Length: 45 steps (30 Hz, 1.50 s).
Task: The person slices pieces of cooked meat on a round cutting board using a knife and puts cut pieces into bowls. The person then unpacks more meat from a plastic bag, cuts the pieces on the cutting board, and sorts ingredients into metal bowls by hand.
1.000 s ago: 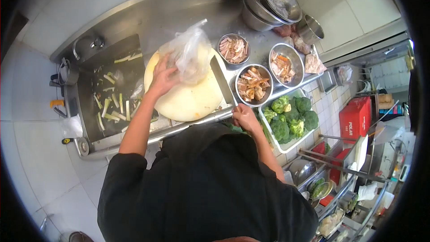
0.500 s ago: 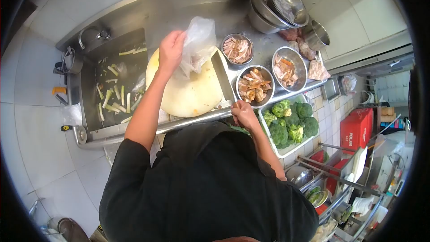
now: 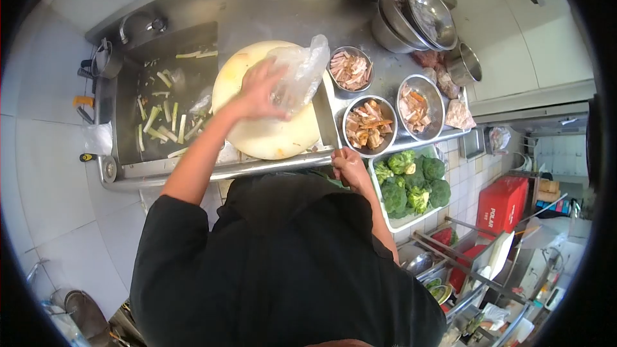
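Observation:
My left hand (image 3: 262, 92) is over the round pale cutting board (image 3: 273, 138), its fingers spread against a clear plastic bag (image 3: 299, 77). What the bag holds is hard to make out. My right hand (image 3: 349, 167) is closed round the handle of a cleaver (image 3: 326, 119), whose broad blade lies at the board's right edge. Just right of the blade stand a metal bowl of cooked-looking meat pieces (image 3: 369, 125) and, farther back, a bowl of pale meat strips (image 3: 351, 69).
Cut green-white stalks (image 3: 168, 110) lie in the sink (image 3: 128, 130) at left. Another meat bowl (image 3: 421, 108) and stacked metal bowls (image 3: 398, 26) stand at right. A white tray (image 3: 403, 223) of broccoli (image 3: 419, 199) sits beyond the counter's front edge.
My left hand first rose with the bag, closed on it, then came down with fingers spread over it. The bag has shifted right. My right hand keeps its grip on the cleaver.

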{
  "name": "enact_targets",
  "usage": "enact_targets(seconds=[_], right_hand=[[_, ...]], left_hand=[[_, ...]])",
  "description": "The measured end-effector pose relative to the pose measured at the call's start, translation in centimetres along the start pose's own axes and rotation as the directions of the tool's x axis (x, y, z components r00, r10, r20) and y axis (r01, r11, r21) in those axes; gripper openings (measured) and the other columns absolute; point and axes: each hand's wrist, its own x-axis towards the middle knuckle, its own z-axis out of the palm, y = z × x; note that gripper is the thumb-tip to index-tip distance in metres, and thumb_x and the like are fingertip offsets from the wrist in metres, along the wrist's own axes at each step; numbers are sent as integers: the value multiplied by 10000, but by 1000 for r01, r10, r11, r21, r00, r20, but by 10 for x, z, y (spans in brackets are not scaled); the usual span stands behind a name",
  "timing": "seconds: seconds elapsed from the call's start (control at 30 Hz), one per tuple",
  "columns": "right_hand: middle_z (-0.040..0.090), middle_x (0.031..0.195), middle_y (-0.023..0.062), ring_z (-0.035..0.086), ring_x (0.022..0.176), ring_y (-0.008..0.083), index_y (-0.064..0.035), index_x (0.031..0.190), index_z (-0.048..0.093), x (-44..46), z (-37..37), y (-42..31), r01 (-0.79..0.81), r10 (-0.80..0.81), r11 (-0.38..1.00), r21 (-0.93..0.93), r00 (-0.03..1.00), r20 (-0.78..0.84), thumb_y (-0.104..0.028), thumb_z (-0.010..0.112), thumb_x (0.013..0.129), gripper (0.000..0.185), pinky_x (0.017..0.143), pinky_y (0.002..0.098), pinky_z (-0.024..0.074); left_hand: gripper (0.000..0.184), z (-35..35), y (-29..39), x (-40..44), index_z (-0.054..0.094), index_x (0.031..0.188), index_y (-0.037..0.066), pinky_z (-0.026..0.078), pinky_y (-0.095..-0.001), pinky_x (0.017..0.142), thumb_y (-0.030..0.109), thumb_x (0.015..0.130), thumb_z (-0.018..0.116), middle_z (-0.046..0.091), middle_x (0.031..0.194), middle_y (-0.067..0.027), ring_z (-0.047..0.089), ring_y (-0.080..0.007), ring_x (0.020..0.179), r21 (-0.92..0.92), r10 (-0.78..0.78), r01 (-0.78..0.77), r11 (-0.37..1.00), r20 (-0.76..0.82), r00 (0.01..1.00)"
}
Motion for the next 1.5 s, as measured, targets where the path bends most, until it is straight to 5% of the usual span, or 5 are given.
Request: enact_targets(seconds=[0.5, 0.83, 1.07, 1.2, 1.5], right_hand=[[535, 600, 62, 486, 457, 164, -9, 989, 546, 19, 8, 9, -13, 15, 993, 119, 1000, -12, -41, 609, 847, 158, 433, 311, 395], [574, 648, 47, 525, 484, 135, -53, 962, 562, 17, 11, 6, -21, 22, 998, 66, 1000, -13, -88, 618, 875, 109, 406, 280, 368], [540, 675, 37, 513, 519, 136, -33, 975, 538, 21, 14, 15, 2, -2, 996, 89, 1000, 0, -45, 605, 861, 132, 477, 292, 436], [535, 677, 34, 520, 531, 138, -33, 973, 533, 24, 9, 20, -2, 1, 995, 104, 1000, 17, -41, 603, 859, 134, 499, 299, 456], [536, 631, 42, 506, 488, 149, -31, 1004, 541, 21, 6, 7, -52, 49, 995, 86, 998, 30, -65, 602, 868, 153, 460, 306, 432]], left_hand=[[408, -11, -6, 42, 696, 1129, -35, 529, -371, 814, -124, 774, 514, 670, 942, -192, 660, -332, 838, -299, 137, -229, 926, -298, 945], [400, 7, 0, 78, 643, 1320, -57, 527, -340, 961, 42, 934, 611, 731, 1239, -183, 696, -218, 1089, -372, -435, 387, 843, -49, 899], [500, -7, -8, 75, 596, 1402, -10, 525, -392, 965, 123, 930, 691, 663, 1317, -179, 656, -235, 1139, -918, -314, 351, 184, 283, 906], [455, 19, -17, 22, 629, 1353, 12, 513, -410, 987, 60, 902, 668, 659, 1292, -195, 622, -302, 1197, -217, 63, -102, 971, -179, 982], [252, 35, -42, 27, 722, 1091, 14, 553, -433, 783, 49, 859, 630, 701, 903, -212, 682, -399, 842, -170, -36, -39, 985, -420, 907]])
